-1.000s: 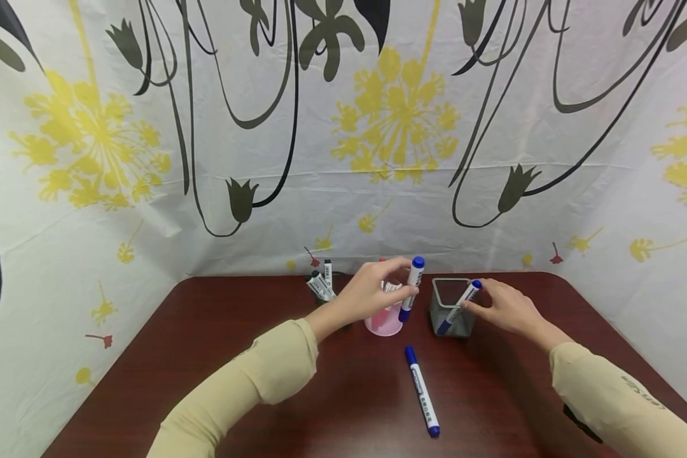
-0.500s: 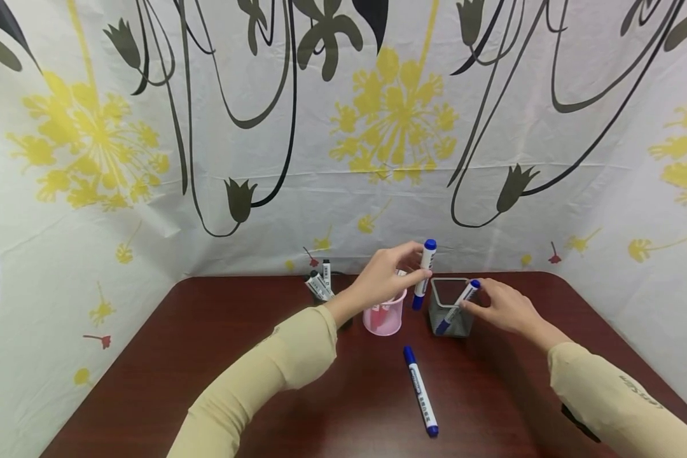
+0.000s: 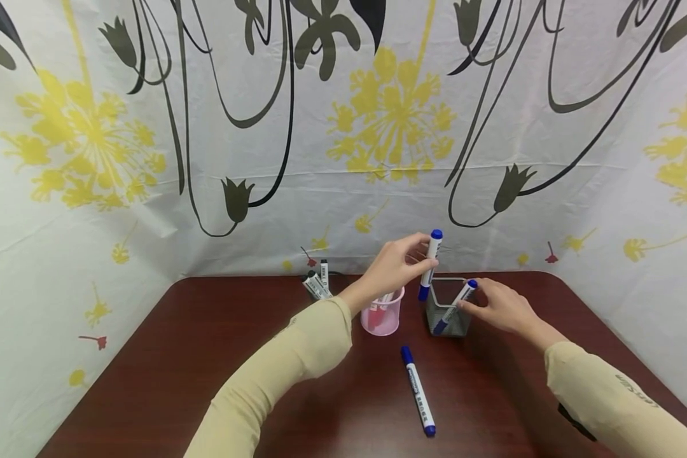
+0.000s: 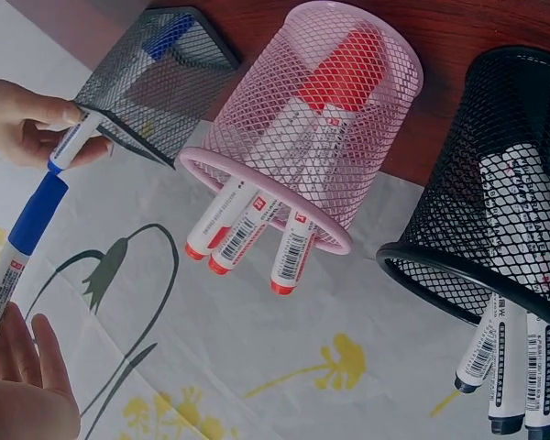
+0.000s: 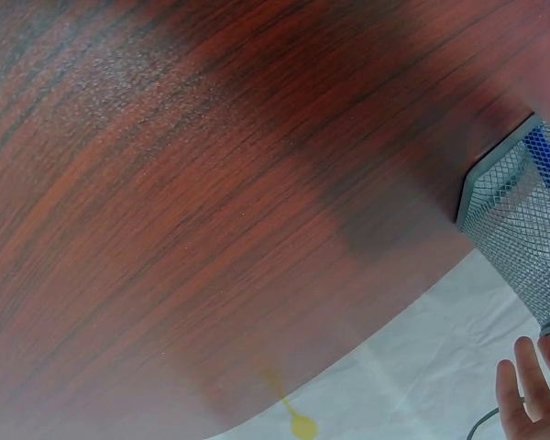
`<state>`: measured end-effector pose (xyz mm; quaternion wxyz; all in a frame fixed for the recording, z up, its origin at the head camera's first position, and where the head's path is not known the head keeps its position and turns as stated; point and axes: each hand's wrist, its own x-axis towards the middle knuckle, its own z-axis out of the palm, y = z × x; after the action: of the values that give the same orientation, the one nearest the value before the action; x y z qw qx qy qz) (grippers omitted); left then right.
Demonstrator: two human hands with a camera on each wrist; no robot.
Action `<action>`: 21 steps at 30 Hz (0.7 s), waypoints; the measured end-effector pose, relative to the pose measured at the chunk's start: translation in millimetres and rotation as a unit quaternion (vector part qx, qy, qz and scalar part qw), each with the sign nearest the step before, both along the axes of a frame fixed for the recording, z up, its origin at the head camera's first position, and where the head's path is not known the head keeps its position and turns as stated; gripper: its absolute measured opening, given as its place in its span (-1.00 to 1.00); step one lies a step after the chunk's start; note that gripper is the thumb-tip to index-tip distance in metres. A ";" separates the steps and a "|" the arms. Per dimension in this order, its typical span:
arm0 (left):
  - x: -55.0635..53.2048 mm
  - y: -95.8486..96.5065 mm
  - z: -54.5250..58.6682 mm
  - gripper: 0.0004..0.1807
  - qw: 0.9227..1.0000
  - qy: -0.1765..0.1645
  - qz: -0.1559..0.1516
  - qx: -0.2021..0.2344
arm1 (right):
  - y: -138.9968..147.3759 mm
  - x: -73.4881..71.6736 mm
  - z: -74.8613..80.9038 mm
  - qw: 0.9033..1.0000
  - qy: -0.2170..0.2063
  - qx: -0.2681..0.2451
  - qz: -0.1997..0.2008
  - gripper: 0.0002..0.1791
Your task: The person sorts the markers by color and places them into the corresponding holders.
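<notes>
My left hand (image 3: 395, 267) pinches a blue-capped whiteboard marker (image 3: 433, 251) near its upper part, its cap end hanging down at the left rim of a square grey mesh pen cup (image 3: 461, 326). My right hand (image 3: 500, 306) is at the cup's right rim, its thumb and fingers pinching a second blue marker (image 3: 462, 294) that slants down into the cup. In the left wrist view this marker's blue cap (image 4: 170, 35) shows through the mesh near the cup's bottom. The right wrist view catches only fingers (image 5: 529, 376) beside the cup's rim.
Left of the grey cup stands a round pink mesh cup (image 3: 380, 324) holding red markers (image 4: 295, 252). Further left, a black mesh cup (image 4: 440, 215) holds black markers (image 4: 507, 367). Another blue marker (image 3: 419, 395) lies on the dark red wooden table (image 3: 206, 356). A patterned cloth (image 3: 320, 210) hangs behind.
My left hand has carried its marker right and upward, from in front of the pink cup to the grey cup's left rim. The right hand stays at the cup with its marker.
</notes>
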<state>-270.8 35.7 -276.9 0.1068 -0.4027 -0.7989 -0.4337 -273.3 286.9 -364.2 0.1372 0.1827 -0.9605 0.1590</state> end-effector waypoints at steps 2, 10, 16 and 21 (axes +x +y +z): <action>-2.0 1.8 0.1 -0.67 1.000 0.001 0.004 0.000 | -0.2 0.5 0.5 1.000 -0.001 -0.002 -0.001 -0.32; -10.2 12.4 1.3 -0.67 1.000 -0.008 0.021 0.007 | -0.2 1.5 1.2 1.000 -0.002 -0.004 0.000 -0.31; -14.7 22.5 0.7 -0.67 0.999 -0.020 0.027 0.013 | 0.2 1.2 1.2 1.000 -0.002 0.000 -0.002 -0.31; -17.8 29.8 -0.4 -0.66 0.999 -0.030 0.033 0.009 | -0.7 1.1 0.8 1.000 0.000 0.000 -0.001 -0.29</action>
<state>-288.6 65.5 -277.2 0.1014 -0.3618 -0.8106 -0.4491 -272.2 286.1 -363.3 0.1369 0.1820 -0.9607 0.1586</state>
